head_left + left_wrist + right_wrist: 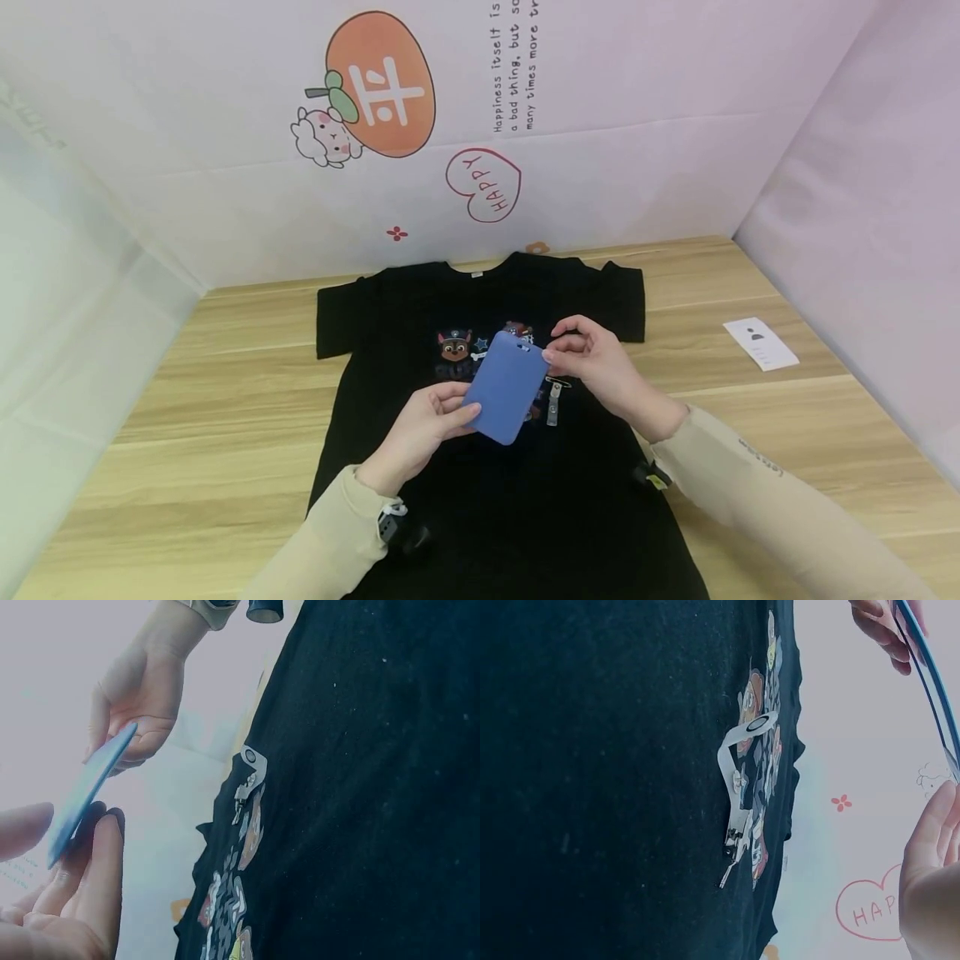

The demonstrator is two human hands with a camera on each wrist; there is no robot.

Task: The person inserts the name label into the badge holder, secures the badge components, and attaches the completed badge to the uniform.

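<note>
A blue badge holder [506,390] with a slot near its top edge is held tilted above a black T-shirt [480,517]. My left hand [427,425] grips its lower left edge, thumb on the near face and fingers behind. At the upper right corner, my right hand [596,362] pinches the holder between thumb and fingers. Edge-on in the right wrist view, the holder [930,671] shows two layers with a gap between them. Below it, a badge clip [553,404] with a clear strap and a pin lies on the shirt's cartoon print [453,346].
The shirt lies spread on a wood-grain table [187,467], its neck toward the back. To the right is a small white card [761,343] with a person icon. A printed white cloth [622,92] rises behind, and white sheets flank both sides.
</note>
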